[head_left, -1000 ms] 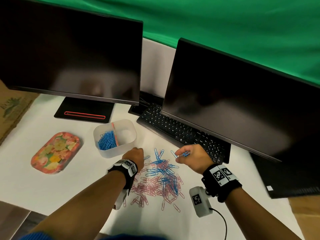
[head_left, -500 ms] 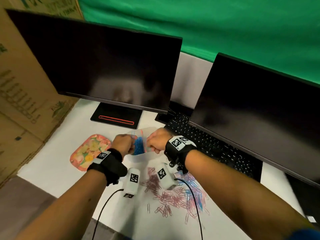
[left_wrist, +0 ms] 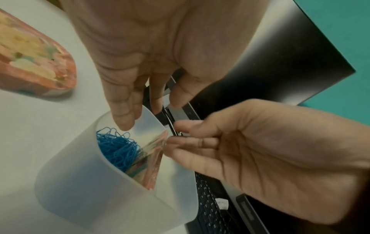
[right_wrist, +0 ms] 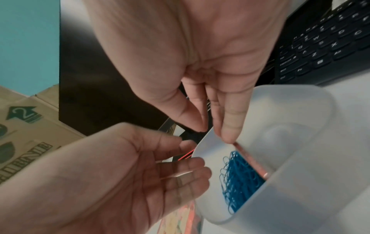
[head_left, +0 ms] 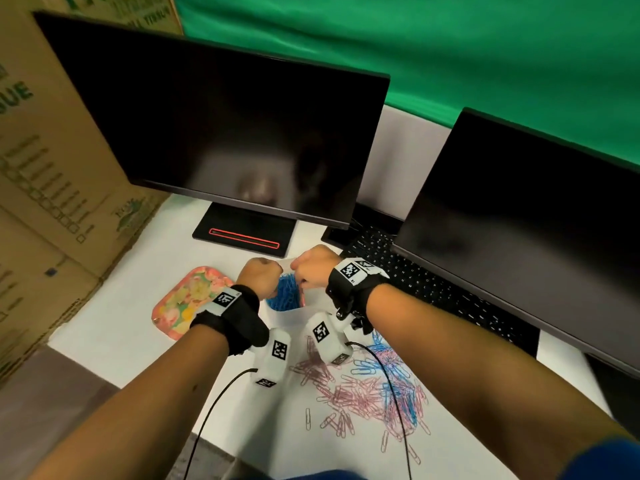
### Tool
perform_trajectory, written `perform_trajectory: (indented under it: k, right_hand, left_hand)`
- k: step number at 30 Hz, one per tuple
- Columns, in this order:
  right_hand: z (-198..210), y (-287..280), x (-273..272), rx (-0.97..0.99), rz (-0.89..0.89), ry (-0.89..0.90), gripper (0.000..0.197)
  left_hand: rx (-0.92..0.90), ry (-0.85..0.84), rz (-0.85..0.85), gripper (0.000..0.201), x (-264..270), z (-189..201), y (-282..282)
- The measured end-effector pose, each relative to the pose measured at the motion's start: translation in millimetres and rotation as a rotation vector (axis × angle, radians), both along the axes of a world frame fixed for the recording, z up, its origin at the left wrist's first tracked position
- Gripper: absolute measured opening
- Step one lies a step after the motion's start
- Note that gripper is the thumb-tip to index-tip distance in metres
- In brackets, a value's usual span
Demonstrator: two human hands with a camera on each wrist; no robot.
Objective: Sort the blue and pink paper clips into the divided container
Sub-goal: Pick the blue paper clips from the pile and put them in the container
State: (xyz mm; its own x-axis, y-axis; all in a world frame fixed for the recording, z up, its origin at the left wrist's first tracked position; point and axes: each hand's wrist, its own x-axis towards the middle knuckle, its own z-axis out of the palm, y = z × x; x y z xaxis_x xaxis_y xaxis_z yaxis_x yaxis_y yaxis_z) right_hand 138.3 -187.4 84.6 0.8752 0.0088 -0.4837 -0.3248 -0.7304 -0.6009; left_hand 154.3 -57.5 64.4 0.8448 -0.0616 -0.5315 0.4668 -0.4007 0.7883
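Fingers of the left hand and right hand are held narrow over the divided container rim — any clips pinched cannot be told; blue clips lie beneath. Spillage past the pink divider — or tipping — is risked.

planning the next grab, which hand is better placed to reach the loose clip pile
Probably right: the clip pile lies just behind the right hand, beneath that wrist; the left hand sits farther off.

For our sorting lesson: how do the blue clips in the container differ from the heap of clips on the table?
The clips in the container are all blue; the heap on the table mixes pink and blue. The container's clips are packed in one compartment; the heap lies spread loose. Both are paper clips.
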Motion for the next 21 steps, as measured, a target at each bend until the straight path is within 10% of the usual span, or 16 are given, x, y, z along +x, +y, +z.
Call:
perform_trajectory:
  k: [3, 12, 21]
  right_hand:
    - [-1.9, -26.9, -17.6, 0.461, -0.396, 0.048, 0.025]
    - [-50.0, -118.6, -141.3, -0.202, -0.322, -0.002, 0.024]
    - [-75.6, -142.8, -216.5, -0.209, -0.392, 0.017, 0.022]
  left_hand:
    - [0.032, -0.133, -0.051, 0.015, -5.6, -6.2, -2.4]
    - [0.209, -0.393, -0.753, 0.017, -89.6, -27.7, -57.4]
    - [0.591, -0.46, -1.174, 0.034, -129.7, -80.3, -99.3]
